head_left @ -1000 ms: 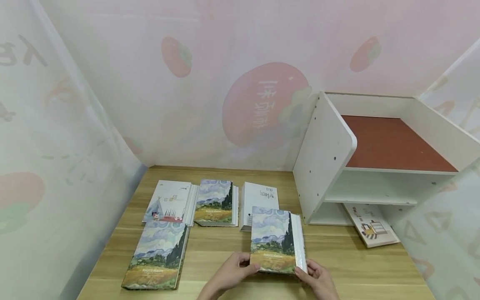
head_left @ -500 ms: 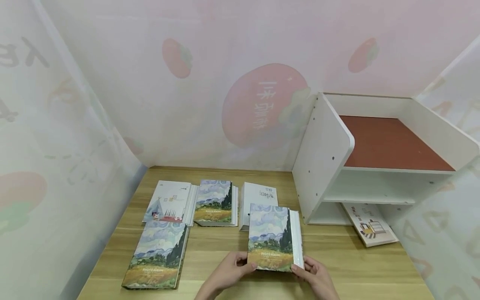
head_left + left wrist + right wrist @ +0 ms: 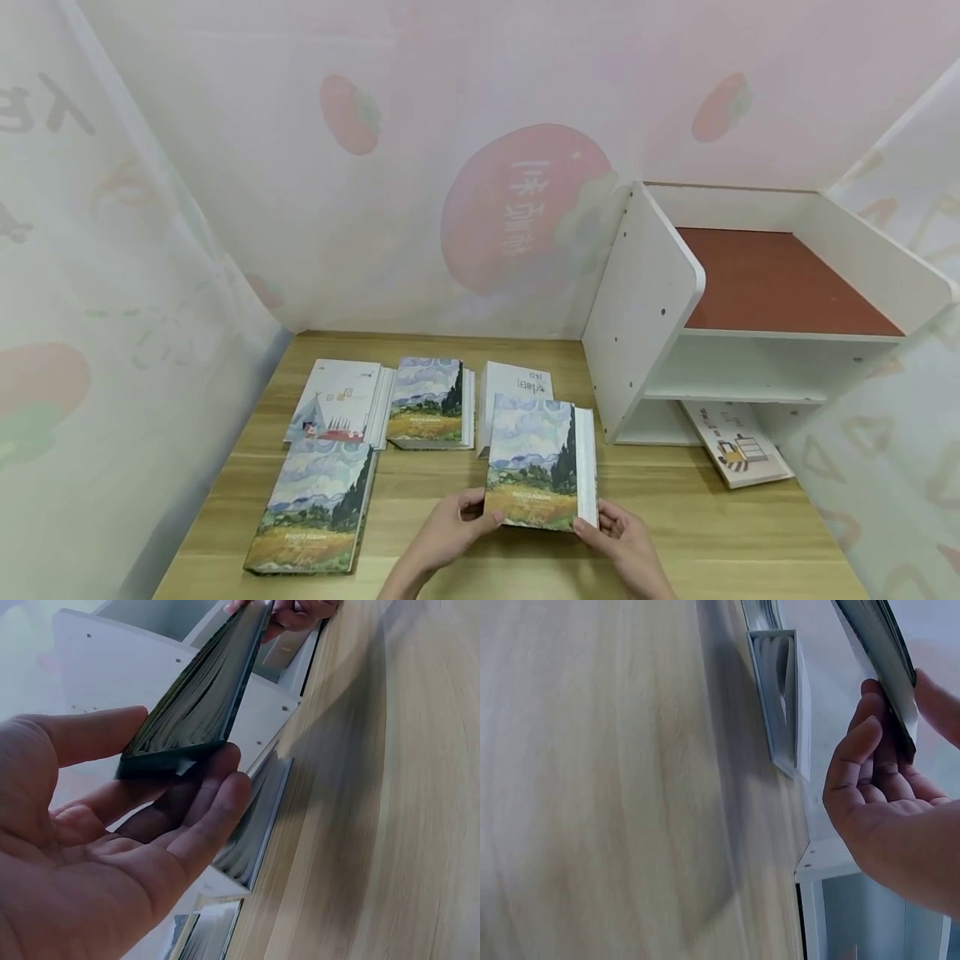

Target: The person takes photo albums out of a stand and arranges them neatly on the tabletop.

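Both hands hold a photo album [image 3: 531, 462] with a painted landscape cover, raised above the table. My left hand [image 3: 448, 533] grips its lower left corner, thumb on the cover and fingers underneath. At the lower right corner my right hand [image 3: 624, 546] pinches the page edge between thumb and fingers. In the left wrist view the album [image 3: 199, 705] shows its page ends, and in the right wrist view the album [image 3: 885, 667] is seen edge-on. Behind it lies a white album [image 3: 517, 382], partly covered by the held one.
Another landscape album [image 3: 315, 504] lies front left, overlapping a white album with a tent picture [image 3: 337, 400]. A further landscape album [image 3: 427, 400] lies beside that. At right stands a white shelf [image 3: 648, 317]; a white book [image 3: 738, 446] sticks out of its bottom compartment.
The held album and both hands have moved slightly up and to the left in the head view. The grip looks the same, and the other albums stay in place.
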A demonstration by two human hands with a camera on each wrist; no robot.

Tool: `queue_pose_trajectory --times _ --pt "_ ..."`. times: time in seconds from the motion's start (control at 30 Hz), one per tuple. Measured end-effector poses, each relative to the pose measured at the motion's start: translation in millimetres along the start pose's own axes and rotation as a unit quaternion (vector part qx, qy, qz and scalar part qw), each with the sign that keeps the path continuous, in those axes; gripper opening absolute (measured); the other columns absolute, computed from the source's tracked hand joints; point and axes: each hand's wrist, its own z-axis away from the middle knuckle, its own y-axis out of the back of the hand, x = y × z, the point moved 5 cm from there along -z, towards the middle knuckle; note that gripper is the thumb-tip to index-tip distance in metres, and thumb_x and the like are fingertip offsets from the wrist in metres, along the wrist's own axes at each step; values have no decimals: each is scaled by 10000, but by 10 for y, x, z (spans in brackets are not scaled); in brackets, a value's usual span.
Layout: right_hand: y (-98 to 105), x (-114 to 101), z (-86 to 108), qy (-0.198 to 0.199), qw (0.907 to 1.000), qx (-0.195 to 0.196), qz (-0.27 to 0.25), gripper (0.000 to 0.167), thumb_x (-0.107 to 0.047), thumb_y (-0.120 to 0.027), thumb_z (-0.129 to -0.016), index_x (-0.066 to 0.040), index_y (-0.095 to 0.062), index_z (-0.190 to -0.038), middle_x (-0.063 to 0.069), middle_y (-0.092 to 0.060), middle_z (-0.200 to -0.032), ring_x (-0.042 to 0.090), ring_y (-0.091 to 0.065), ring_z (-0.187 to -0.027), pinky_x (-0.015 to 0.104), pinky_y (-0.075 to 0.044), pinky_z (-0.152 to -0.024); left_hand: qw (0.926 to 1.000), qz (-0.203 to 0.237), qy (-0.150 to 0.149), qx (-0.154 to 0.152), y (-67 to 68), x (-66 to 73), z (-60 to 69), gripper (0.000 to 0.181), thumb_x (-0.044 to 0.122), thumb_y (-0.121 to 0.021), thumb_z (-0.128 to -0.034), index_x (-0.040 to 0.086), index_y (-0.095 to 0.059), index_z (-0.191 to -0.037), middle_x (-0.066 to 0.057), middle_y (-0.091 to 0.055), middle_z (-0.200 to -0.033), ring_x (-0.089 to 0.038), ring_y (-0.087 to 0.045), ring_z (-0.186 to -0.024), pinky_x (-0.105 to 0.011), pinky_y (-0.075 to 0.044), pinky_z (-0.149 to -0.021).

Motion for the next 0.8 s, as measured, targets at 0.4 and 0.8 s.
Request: queue_pose_trajectory --times 0.4,0.8 --pt "-241 -125 -107 145 9995 8 -272 467 -41 -762 -853 150 -550 -1223 204 -658 -1061 245 -652 -916 414 -553 -881 9997 74 -197 157 226 24 52 241 269 -668 -960 31 -676 -997 -11 -623 -879 -199 -587 -815 -308 -504 -692" --pt "-547 -155 -224 304 9984 -153 -454 476 -18 -768 -843 158 -554 -1230 198 -662 -1036 218 -644 -894 377 -570 -840 9988 12 -108 470 502 20 160 335 262 -686 -947 2 -525 -812 -41 -456 -717 -152 -413 -648 -256 -373 -580"
